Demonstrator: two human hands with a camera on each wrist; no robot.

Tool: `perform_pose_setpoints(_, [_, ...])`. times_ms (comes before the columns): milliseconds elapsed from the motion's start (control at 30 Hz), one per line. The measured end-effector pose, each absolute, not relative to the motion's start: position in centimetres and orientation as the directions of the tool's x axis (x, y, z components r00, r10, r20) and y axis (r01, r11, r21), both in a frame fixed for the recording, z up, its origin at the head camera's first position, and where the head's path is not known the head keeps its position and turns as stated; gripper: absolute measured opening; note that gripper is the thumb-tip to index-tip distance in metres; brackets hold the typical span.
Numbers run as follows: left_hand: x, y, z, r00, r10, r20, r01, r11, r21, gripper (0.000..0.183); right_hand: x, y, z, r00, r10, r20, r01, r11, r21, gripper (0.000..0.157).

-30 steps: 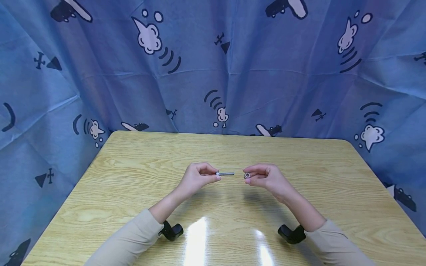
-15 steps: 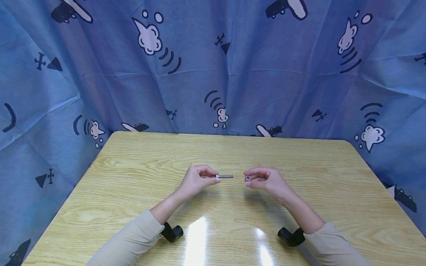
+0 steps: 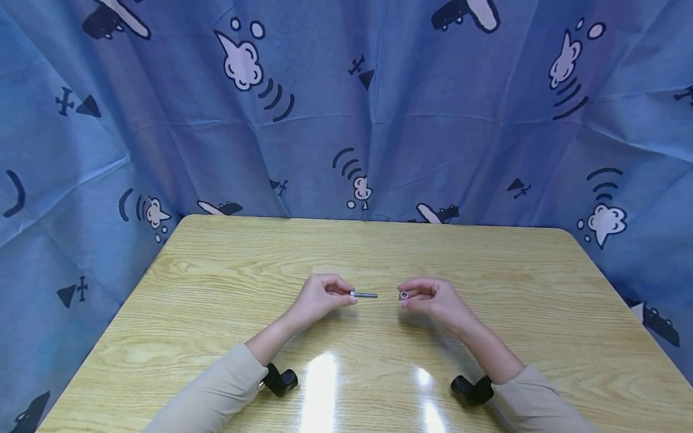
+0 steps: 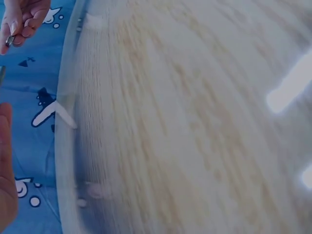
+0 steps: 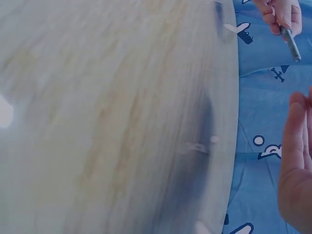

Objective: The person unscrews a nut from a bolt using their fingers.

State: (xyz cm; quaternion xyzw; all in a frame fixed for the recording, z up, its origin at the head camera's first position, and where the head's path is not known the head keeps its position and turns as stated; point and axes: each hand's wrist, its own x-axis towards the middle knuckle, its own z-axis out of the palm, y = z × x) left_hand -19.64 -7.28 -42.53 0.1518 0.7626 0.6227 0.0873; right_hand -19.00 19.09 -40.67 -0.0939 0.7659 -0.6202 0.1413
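Between thumb and fingertips, my left hand [image 3: 323, 296] pinches the head end of a silver bolt [image 3: 366, 295]. Its threaded shank lies level and points right. Across a small gap, my right hand [image 3: 433, 297] pinches a metal nut [image 3: 403, 295], its hole visible. Bolt and nut are apart, both held above the table. In the right wrist view the bolt [image 5: 291, 45] sticks out from the left hand [image 5: 281, 14]. The left wrist view shows the nut [image 4: 9, 41] in the right hand [image 4: 27, 22].
A wood-grain table [image 3: 216, 252] lies under both hands, with bright reflections near its front. Behind it hangs a blue patterned curtain [image 3: 314, 90]. Black wrist devices sit at the left cuff [image 3: 280, 380] and right cuff [image 3: 472, 390].
Both hands have come slightly nearer the front of the table, carrying the bolt and the nut. Their grips look the same, and the gap between the two parts is slightly wider.
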Motion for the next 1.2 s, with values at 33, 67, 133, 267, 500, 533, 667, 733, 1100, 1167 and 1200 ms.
perform_pose_setpoints(33, [-19.6, -7.3, -42.6, -0.937, 0.344, 0.056, 0.126, 0.186, 0.974, 0.016, -19.0, 19.1, -40.8, -0.943, -0.317, -0.100, 0.030, 0.219, -0.975, 0.041])
perform_pose_setpoints(67, [-19.7, -7.3, -42.7, -0.936, 0.348, 0.057, 0.131, 0.192, 0.973, 0.016, -19.1, 19.1, -40.9, -0.945, -0.311, -0.104, 0.032, 0.226, -0.973, 0.042])
perform_pose_setpoints(133, [-19.7, -7.3, -42.9, -0.932, 0.358, 0.060, 0.139, 0.197, 0.970, 0.016, -19.1, 19.0, -41.1, -0.947, -0.301, -0.107, 0.035, 0.236, -0.971, 0.042])
perform_pose_setpoints(267, [-19.5, -7.4, -42.5, -0.928, 0.368, 0.058, 0.144, 0.213, 0.966, 0.014, -19.2, 19.0, -41.3, -0.949, -0.296, -0.112, 0.042, 0.233, -0.971, 0.043])
perform_pose_setpoints(500, [-20.0, -7.7, -43.8, -0.934, 0.356, 0.029, 0.117, 0.226, 0.967, 0.016, -19.2, 19.1, -41.3, -0.944, -0.311, -0.112, 0.043, 0.221, -0.974, 0.043])
perform_pose_setpoints(533, [-20.0, -7.7, -43.8, -0.933, 0.358, 0.028, 0.116, 0.228, 0.967, 0.016, -19.3, 19.1, -41.3, -0.943, -0.313, -0.114, 0.045, 0.220, -0.975, 0.043])
perform_pose_setpoints(667, [-20.1, -7.8, -44.0, -0.931, 0.364, 0.018, 0.114, 0.244, 0.963, 0.016, -19.5, 19.2, -41.7, -0.940, -0.319, -0.123, 0.053, 0.218, -0.974, 0.041])
perform_pose_setpoints(733, [-20.2, -7.8, -44.0, -0.930, 0.367, 0.012, 0.113, 0.254, 0.961, 0.015, -19.6, 19.2, -41.9, -0.940, -0.318, -0.128, 0.057, 0.223, -0.973, 0.041])
perform_pose_setpoints(1100, [-20.2, -7.7, -44.3, -0.922, 0.386, 0.008, 0.144, 0.325, 0.935, 0.011, -19.8, 19.2, -42.4, -0.932, -0.327, -0.156, 0.084, 0.226, -0.971, 0.040])
perform_pose_setpoints(1167, [-20.2, -7.8, -44.4, -0.921, 0.389, 0.013, 0.154, 0.334, 0.930, 0.011, -19.8, 19.2, -42.5, -0.930, -0.327, -0.166, 0.089, 0.239, -0.967, 0.040])
perform_pose_setpoints(1200, [-20.2, -7.8, -44.5, -0.921, 0.389, 0.015, 0.157, 0.337, 0.928, 0.012, -19.8, 19.3, -42.5, -0.929, -0.330, -0.170, 0.089, 0.245, -0.965, 0.039])
